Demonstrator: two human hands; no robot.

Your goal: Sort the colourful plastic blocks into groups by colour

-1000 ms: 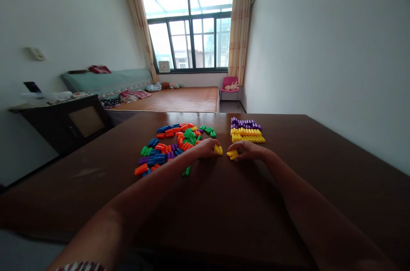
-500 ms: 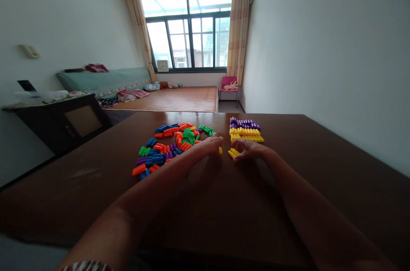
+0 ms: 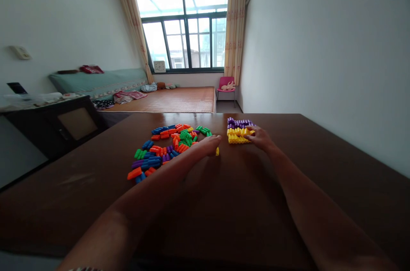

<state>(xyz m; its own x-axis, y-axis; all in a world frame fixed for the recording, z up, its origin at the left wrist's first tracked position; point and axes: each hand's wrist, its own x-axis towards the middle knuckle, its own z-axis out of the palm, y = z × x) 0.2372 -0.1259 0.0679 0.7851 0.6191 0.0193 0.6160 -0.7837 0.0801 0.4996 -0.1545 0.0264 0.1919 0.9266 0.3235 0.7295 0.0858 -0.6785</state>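
Rows of yellow pieces (image 3: 237,139) lie on the dark brown table (image 3: 230,202), right of centre, with rows of purple pieces (image 3: 238,124) just behind them. My right hand (image 3: 261,138) is at the right end of the yellow rows, its fingers bent over the pieces; whether it grips one is too small to tell. To the left is a loose pile of orange, blue, green and purple pieces (image 3: 165,150). My left hand (image 3: 213,145) is at the pile's right side, with a yellow piece (image 3: 217,151) showing by its fingers, which are mostly hidden.
Beyond the table is a low bed (image 3: 182,98) with cloths on it. A pink chair (image 3: 226,83) holding a soft toy stands by the window. At the left is a dark cabinet (image 3: 75,121) with things on top. A white wall runs along the right.
My right hand has moved away and up to the yellow rows; the yellow pieces that lay by its fingers nearer me are gone from there. My left hand has stayed by the pile.
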